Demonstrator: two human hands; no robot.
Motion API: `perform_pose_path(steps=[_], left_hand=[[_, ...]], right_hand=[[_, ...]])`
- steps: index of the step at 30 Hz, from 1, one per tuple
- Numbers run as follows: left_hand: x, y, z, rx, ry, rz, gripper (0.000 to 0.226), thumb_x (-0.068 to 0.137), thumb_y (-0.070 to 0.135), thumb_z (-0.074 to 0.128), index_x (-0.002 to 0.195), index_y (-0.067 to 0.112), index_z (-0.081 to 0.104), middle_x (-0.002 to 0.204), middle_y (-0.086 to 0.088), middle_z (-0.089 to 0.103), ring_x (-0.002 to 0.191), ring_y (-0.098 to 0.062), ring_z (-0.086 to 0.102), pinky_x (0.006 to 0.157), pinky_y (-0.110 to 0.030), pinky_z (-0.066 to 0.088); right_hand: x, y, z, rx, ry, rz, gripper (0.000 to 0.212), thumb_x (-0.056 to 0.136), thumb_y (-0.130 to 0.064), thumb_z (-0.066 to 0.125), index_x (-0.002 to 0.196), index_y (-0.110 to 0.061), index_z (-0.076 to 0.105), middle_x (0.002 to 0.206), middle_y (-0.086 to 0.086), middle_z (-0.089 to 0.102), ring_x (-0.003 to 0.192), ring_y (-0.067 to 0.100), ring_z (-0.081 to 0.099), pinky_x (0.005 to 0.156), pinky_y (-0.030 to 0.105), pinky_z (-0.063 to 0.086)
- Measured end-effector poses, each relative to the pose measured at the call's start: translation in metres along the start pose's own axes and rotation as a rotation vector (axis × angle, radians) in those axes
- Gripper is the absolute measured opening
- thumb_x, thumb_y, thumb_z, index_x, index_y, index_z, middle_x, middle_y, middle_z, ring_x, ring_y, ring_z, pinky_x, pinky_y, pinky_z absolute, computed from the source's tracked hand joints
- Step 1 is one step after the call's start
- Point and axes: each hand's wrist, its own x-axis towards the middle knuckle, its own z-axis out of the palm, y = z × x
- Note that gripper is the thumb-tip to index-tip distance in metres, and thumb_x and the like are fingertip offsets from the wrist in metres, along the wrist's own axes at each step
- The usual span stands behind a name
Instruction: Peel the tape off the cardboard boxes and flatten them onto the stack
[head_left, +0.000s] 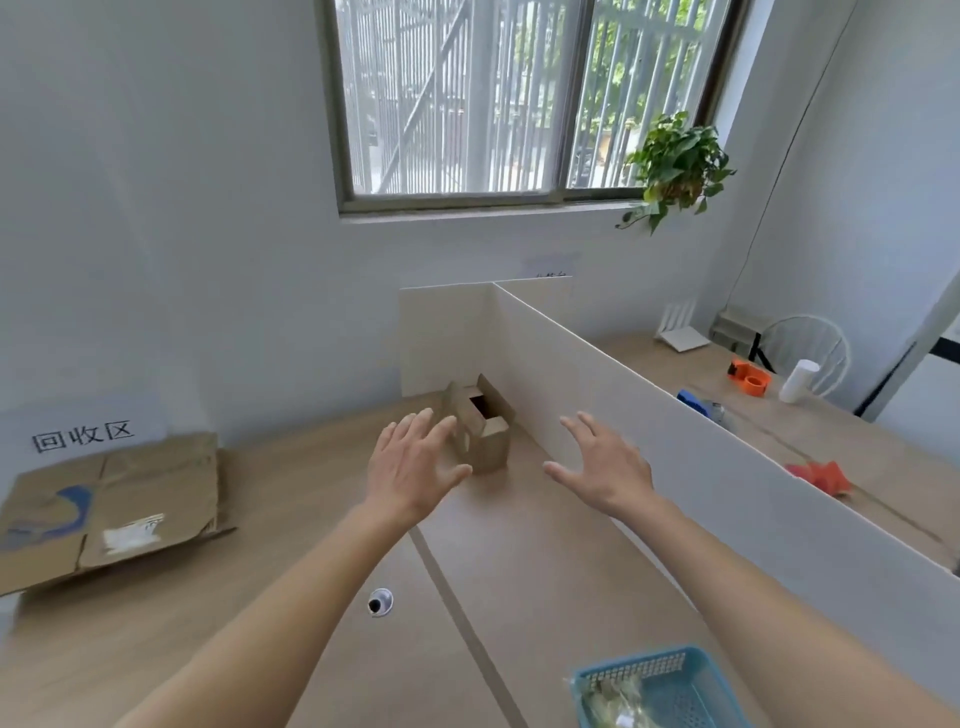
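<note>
A small brown cardboard box (485, 428) stands upright on the wooden desk in the far corner, against the white divider, its top flaps open. My left hand (413, 465) reaches toward its left side with fingers spread, holding nothing, its fingertips just short of the box. My right hand (605, 465) is stretched out to the right of the box, fingers straight, a clear gap between them. A stack of flattened cardboard (111, 506) lies at the desk's left edge, below a wall sign.
A white divider panel (675, 447) runs along the right of the desk (519, 561). A blue plastic basket (670, 686) with crumpled tape sits at the near right. A cable hole (380, 601) is in the desk. Beyond the divider lie tape dispensers (748, 378) and a white roll.
</note>
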Motion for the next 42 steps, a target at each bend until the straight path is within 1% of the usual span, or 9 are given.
perform_pose_path(steps=[8,13,18,23,27,31,34,39,42], left_hand=[[0.080,-0.045,0.116,0.042,-0.100,-0.155,0.074,0.094,0.064,0.055,0.156,0.029,0.035,0.163,-0.007,0.032,0.151,-0.023,0.026,0.124,-0.038,0.016],[0.114,-0.072,0.210,0.056,-0.198,-0.228,0.073,0.094,0.063,0.056,0.155,0.027,0.037,0.161,-0.008,0.036,0.149,-0.024,0.030,0.122,-0.037,0.019],[0.132,-0.094,0.281,0.032,-0.304,-0.286,0.073,0.094,0.060,0.057,0.155,0.025,0.038,0.160,-0.010,0.037,0.149,-0.025,0.031,0.121,-0.037,0.019],[0.165,-0.116,0.326,0.007,-0.315,-0.312,0.072,0.094,0.059,0.059,0.153,0.023,0.041,0.159,-0.011,0.040,0.148,-0.027,0.034,0.121,-0.039,0.023],[0.184,-0.131,0.355,0.038,-0.335,-0.311,0.073,0.095,0.061,0.055,0.156,0.024,0.036,0.160,-0.008,0.037,0.149,-0.025,0.031,0.121,-0.037,0.021],[0.186,-0.136,0.374,0.057,-0.356,-0.281,0.073,0.095,0.061,0.054,0.155,0.024,0.036,0.159,-0.007,0.038,0.147,-0.025,0.033,0.120,-0.037,0.023],[0.179,-0.139,0.381,0.054,-0.376,-0.291,0.072,0.096,0.060,0.054,0.156,0.025,0.035,0.161,-0.007,0.036,0.148,-0.025,0.032,0.121,-0.037,0.022],[0.147,-0.133,0.366,0.014,-0.380,-0.319,0.075,0.096,0.061,0.052,0.159,0.028,0.028,0.165,-0.005,0.028,0.151,-0.024,0.027,0.122,-0.039,0.024],[0.120,-0.125,0.347,-0.007,-0.376,-0.348,0.081,0.095,0.062,0.053,0.161,0.031,0.019,0.166,-0.003,0.025,0.151,-0.023,0.026,0.123,-0.039,0.023]], right_hand=[[0.133,0.039,0.136,0.094,-0.122,-0.042,0.075,0.092,-0.063,0.057,0.156,-0.031,0.034,0.161,-0.004,0.032,0.147,0.015,0.032,0.114,0.037,0.036],[0.207,0.057,0.239,0.098,-0.205,-0.046,0.078,0.092,-0.063,0.058,0.158,-0.032,0.029,0.166,0.000,0.025,0.151,0.019,0.028,0.114,0.040,0.034],[0.271,0.058,0.308,0.136,-0.288,-0.054,0.083,0.092,-0.061,0.059,0.160,-0.034,0.021,0.166,0.002,0.024,0.148,0.023,0.034,0.109,0.041,0.039],[0.333,0.051,0.357,0.218,-0.225,0.044,0.098,0.085,-0.067,0.065,0.160,-0.041,0.009,0.169,0.009,0.012,0.147,0.032,0.034,0.110,0.046,0.041],[0.367,0.037,0.397,0.293,-0.145,0.128,0.098,0.076,-0.069,0.073,0.154,-0.043,0.020,0.168,0.013,0.004,0.147,0.037,0.033,0.113,0.048,0.038],[0.377,0.023,0.422,0.449,-0.025,0.207,0.082,0.074,-0.058,0.080,0.139,-0.036,0.035,0.157,0.014,0.018,0.131,0.039,0.048,0.098,0.046,0.049],[0.366,0.022,0.424,0.590,-0.030,0.210,0.072,0.074,-0.049,0.083,0.131,-0.036,0.040,0.144,0.005,0.027,0.123,0.032,0.052,0.083,0.039,0.050],[0.319,0.054,0.403,0.610,-0.198,-0.010,0.077,0.064,-0.050,0.085,0.128,-0.045,0.042,0.136,-0.005,0.034,0.113,0.016,0.052,0.083,0.034,0.050],[0.290,0.070,0.382,0.726,-0.246,-0.070,0.073,0.058,-0.050,0.083,0.120,-0.052,0.045,0.130,-0.017,0.043,0.115,0.005,0.051,0.093,0.036,0.051]])
